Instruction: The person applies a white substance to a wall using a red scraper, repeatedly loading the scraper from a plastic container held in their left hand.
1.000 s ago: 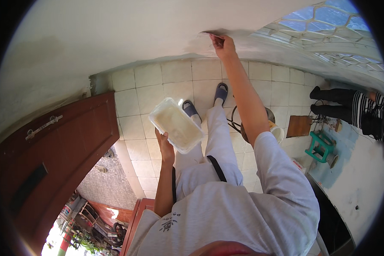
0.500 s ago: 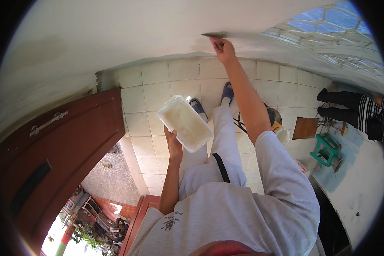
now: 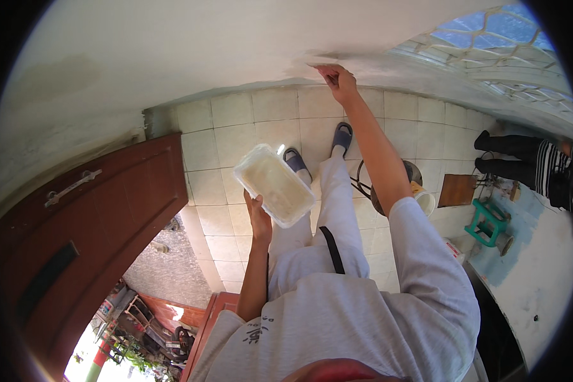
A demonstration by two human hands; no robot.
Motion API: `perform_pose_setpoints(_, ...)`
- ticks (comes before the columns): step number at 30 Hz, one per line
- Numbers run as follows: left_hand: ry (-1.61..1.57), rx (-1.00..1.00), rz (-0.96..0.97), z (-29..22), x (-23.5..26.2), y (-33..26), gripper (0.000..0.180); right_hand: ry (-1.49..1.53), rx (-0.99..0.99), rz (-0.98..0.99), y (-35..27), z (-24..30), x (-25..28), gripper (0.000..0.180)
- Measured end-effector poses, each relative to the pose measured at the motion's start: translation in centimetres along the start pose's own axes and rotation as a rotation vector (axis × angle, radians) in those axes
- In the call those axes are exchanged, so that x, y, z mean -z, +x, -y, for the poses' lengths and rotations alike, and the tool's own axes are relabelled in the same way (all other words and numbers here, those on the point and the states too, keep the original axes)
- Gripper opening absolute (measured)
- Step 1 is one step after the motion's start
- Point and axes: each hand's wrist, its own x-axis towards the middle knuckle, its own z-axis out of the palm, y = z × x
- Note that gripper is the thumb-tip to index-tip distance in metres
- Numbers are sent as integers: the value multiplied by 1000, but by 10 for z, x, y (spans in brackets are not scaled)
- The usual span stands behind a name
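Note:
My left hand (image 3: pixel 259 219) is closed on the near left edge of a clear rectangular plastic tub (image 3: pixel 275 184), which is tilted and has a pale, creamy material in it. Stretched out ahead, my right hand (image 3: pixel 341 83) grips a thin flat-bladed tool, seemingly a putty knife (image 3: pixel 314 65). Its blade lies at the whitish wall (image 3: pixel 223 44), beside a damp-looking grey patch. Fingers hide the tool's handle, and the blade shows only as a thin strip.
On the left is a brown wooden door (image 3: pixel 121 184), open onto a speckled floor. Behind my right arm stand a pale bucket (image 3: pixel 425 202) and a dark round object. Farther right are a green stool (image 3: pixel 487 223) and another person's legs (image 3: pixel 509 153). A grilled window (image 3: pixel 496 38) is at upper right.
My right hand has moved slightly down the wall and to the right; the blade, dark before, now looks pale and thin. The tub in my left hand has barely shifted.

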Motion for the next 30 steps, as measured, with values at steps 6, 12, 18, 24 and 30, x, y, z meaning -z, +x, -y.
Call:
perform_pose_setpoints(6,64,-2,8,-7,-8,-1,76,283,114,-49,-2,37,-39,15)
perform_pose_setpoints(12,31,-10,20,-3,-6,2,76,177,215,-210,-52,27,13,14)
perform_pose_setpoints(18,12,39,13,1,-16,-1,77,70,87,-294,3,-21,55,9)
perform_pose_setpoints(24,96,22,27,2,-11,1,77,262,122,-17,8,37,5,8)
perform_pose_setpoints(30,34,45,26,4,-10,2,78,339,261,-68,-60,71,-10,12)
